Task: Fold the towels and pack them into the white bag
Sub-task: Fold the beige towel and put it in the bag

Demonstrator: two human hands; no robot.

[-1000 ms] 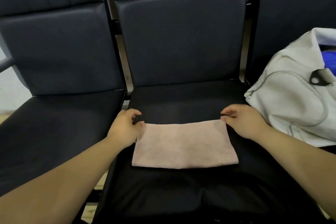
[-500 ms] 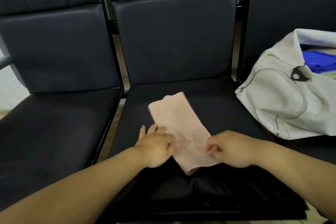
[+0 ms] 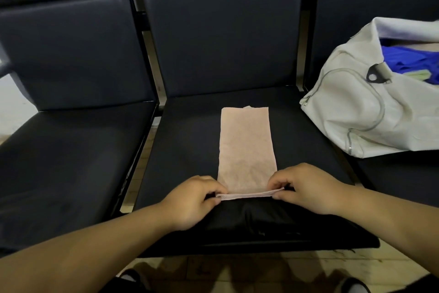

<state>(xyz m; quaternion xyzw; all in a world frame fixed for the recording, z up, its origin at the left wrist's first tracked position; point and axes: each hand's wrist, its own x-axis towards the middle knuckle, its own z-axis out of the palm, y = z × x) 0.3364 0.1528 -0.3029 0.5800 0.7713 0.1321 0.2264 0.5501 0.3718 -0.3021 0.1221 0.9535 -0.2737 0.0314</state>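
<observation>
Row of dark padded seats with metal frame posts between the backrests; pale tiled floor (image 3: 237,269) showed below and in the gaps. Pink towel (image 3: 247,150) lay flat as a long narrow strip on the middle seat (image 3: 190,150), running front to back. Left hand (image 3: 192,200) pinched the near left corner, right hand (image 3: 308,188) pinched the near right corner, near edge lifted slightly. White bag (image 3: 361,114) sat on the right seat (image 3: 403,174), mouth open, blue cloth (image 3: 408,57) inside. Left seat (image 3: 71,162) was dark and glossy.
</observation>
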